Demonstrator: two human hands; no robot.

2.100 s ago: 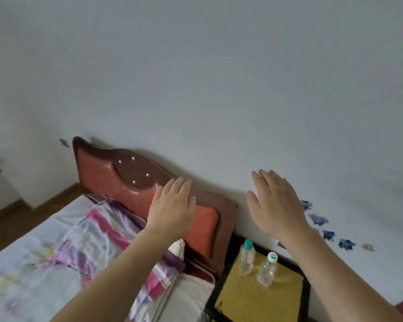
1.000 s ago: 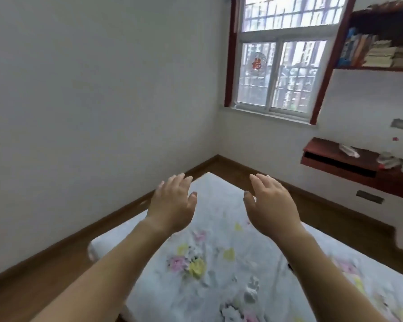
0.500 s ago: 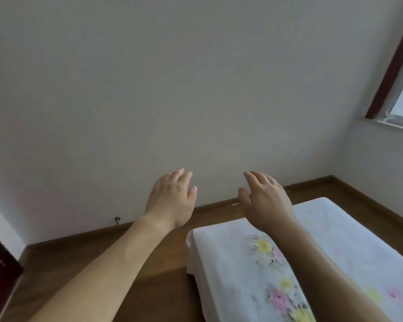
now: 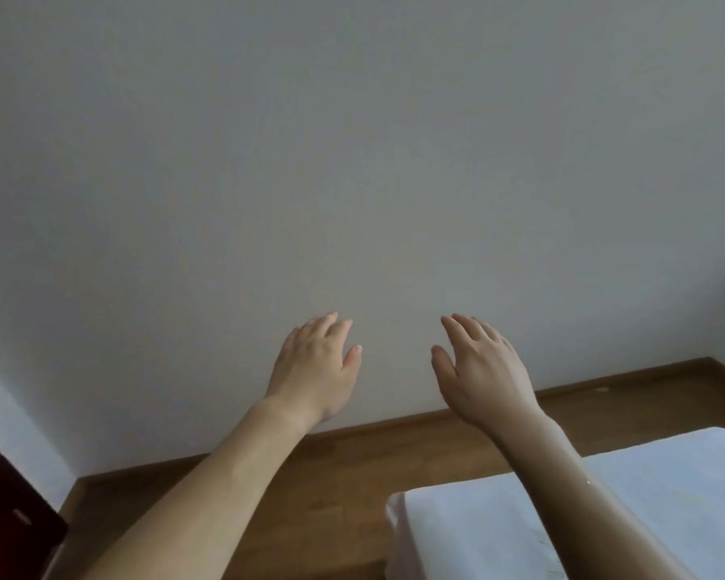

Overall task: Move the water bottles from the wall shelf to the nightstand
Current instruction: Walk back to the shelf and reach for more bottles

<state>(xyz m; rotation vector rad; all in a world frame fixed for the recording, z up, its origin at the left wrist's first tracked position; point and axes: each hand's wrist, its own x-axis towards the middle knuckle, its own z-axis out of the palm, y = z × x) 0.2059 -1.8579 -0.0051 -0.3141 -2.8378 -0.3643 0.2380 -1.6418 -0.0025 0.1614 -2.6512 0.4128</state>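
While my view faces a plain pale wall (image 4: 352, 161), I see at far left the corner of a dark piece of furniture (image 4: 13, 517) on the brown wooden floor (image 4: 331, 487), and next my left hand (image 4: 317, 370) raised palm-forward, fingers loosely spread and holding nothing. My right hand (image 4: 484, 372) hangs just beside it with a gap between, equally empty and fingers apart, its forearm passing over the white-sheeted bed corner (image 4: 666, 487) at lower right. No water bottles, wall shelf or nightstand fall inside my frame, so I cannot tell where they are.
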